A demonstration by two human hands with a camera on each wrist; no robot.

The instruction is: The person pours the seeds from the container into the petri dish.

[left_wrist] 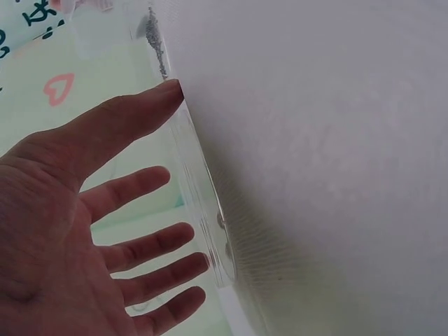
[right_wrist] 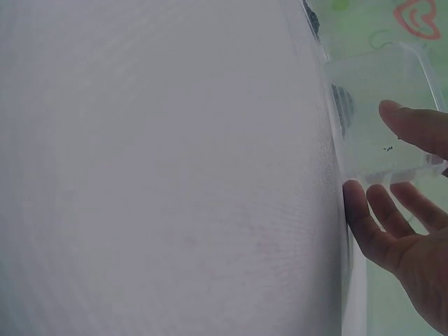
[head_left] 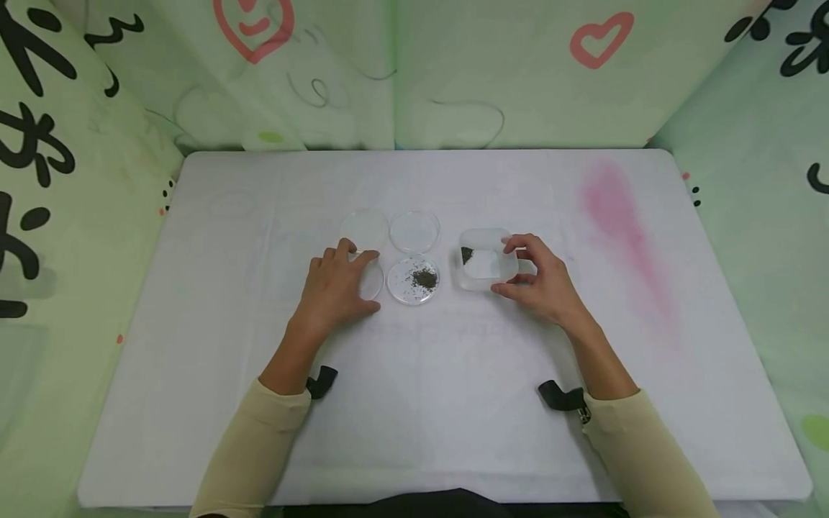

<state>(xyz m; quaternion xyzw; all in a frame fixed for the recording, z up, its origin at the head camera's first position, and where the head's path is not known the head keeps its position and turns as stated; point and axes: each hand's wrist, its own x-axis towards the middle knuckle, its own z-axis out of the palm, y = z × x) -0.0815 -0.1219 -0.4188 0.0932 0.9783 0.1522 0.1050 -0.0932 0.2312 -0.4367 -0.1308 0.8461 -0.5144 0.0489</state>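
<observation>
Pale sleeves, left hand, fingers apart, around dish; right hand clamped on squarish box, mouth upward

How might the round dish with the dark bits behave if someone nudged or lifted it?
The round dish looks like thin, clear plastic or glass, so it is probably light and stiff. Being low and wide, it would likely slide rather than tip. The dark bits lie loose, so tilting might spill them.
</observation>
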